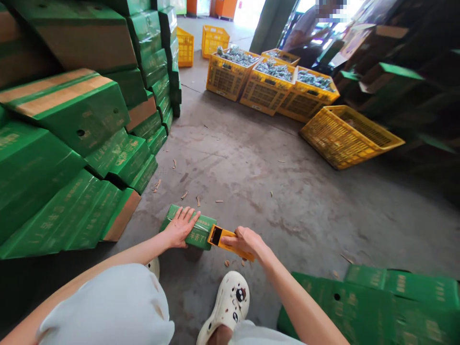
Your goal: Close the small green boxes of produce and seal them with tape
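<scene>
A small green cardboard box [203, 222] with pale lettering sits low in front of me, clear tape running across its top. My left hand [181, 227] presses down on it from above, fingers stretched out and apart. At the box's right end, my right hand [247, 242] is closed round an orange tape dispenser [230, 241], judging by its shape. The dispenser's front end, with a dark opening, touches the box or lies right against it. What supports the box underneath is mostly hidden.
Green cartons [97, 120] are stacked high on the left, and more green boxes [381, 302] lie at lower right. Yellow crates [268, 91] with small wrapped items stand ahead, near a tilted yellow crate [345, 139]. A person [305, 31] is behind them. Scraps litter the concrete floor [244, 177].
</scene>
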The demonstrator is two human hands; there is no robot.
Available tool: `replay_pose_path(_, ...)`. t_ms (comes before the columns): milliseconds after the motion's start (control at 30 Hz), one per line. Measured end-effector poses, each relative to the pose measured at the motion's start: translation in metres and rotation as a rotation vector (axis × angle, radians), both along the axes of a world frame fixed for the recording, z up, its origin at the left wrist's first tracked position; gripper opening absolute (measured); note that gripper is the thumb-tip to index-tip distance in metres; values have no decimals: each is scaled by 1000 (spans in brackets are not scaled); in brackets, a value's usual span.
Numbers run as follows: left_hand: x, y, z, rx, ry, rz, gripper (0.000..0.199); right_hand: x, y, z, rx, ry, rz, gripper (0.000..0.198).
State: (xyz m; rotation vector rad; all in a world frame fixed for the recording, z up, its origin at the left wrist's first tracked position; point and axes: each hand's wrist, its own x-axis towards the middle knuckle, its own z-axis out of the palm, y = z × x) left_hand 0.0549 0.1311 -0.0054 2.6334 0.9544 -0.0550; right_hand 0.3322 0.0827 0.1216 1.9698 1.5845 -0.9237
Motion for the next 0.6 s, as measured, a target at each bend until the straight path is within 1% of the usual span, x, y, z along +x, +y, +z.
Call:
replay_pose_path(67,17,-3,3,3,-5,-33,141,-2,2,3,-12,-12,-9,62)
replay_pose_path(167,32,-5,12,12,-19,-74,125,-5,3,14,-24,-24,-26,62)
replay_pose_path(267,27,-12,20,20,-10,-105,120,-8,-2,25,-55,22,-17,61)
replay_pose_path(333,16,-23,20,28,-7,-94,121,-9,-7,26,-70,56,2,60)
replay_pose_path(467,-3,-45,12,30,4,-81,124,-13,-14,14,-71,73,33,58)
replay_pose_path(600,-9,-49,8,35,0,-104,125,-7,-17,-1,-75,126,38,57)
